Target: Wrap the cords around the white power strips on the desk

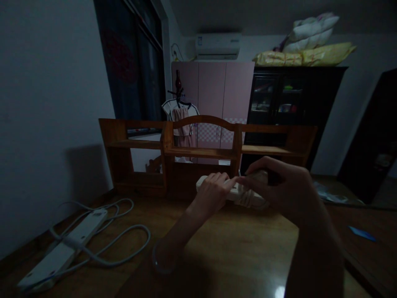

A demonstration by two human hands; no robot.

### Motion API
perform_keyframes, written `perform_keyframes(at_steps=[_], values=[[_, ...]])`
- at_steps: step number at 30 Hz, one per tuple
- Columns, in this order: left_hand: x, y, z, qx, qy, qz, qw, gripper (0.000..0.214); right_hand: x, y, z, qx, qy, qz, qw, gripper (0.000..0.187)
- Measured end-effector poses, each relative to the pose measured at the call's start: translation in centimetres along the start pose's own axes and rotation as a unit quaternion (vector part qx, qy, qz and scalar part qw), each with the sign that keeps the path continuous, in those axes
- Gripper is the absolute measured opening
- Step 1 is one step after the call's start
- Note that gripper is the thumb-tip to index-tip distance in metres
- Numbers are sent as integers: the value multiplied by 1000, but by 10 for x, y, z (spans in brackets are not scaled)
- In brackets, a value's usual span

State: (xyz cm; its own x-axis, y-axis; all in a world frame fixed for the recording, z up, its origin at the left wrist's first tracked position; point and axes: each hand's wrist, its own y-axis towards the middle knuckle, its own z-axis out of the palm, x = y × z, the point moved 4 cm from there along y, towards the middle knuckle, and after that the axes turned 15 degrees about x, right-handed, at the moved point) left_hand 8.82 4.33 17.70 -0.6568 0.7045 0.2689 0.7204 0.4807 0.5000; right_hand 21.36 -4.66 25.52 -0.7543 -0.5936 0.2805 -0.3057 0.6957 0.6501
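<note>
A white power strip (232, 194) is held up above the wooden desk, in front of the shelf. Its pale cord (246, 197) is wound around its right part. My left hand (215, 190) is closed over the strip's left part, with the fingers across its top. At the wound cord, my right hand (279, 182) is closed in a pinch, thumb and forefinger close to my left thumb. A pale piece, seemingly cord, shows between its fingers; its end is hidden.
Another white power strip (66, 250) lies on the desk (242, 248) at left, its loose cable (136, 244) looped around it. A wooden shelf (201, 153) stands along the desk's back. A blue card or packet (362, 233) lies at right, on a brown surface.
</note>
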Motion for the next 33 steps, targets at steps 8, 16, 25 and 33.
perform_keyframes(at_steps=[8, 16, 25, 33], values=[[-12, -2, -8, -71, 12, 104, 992, 37, -22, -5, -9, -40, 99, 92, 990, 31], [-25, -15, -21, -183, 60, 177, 965, 33, -55, -10, -5, 118, 265, 131, 948, 29], [-22, -22, -17, -247, 104, 187, 945, 39, -85, 13, 26, 183, 432, 60, 881, 31], [-19, -12, -5, -136, -48, 176, 974, 55, -110, 21, 45, 197, 467, 100, 856, 39]])
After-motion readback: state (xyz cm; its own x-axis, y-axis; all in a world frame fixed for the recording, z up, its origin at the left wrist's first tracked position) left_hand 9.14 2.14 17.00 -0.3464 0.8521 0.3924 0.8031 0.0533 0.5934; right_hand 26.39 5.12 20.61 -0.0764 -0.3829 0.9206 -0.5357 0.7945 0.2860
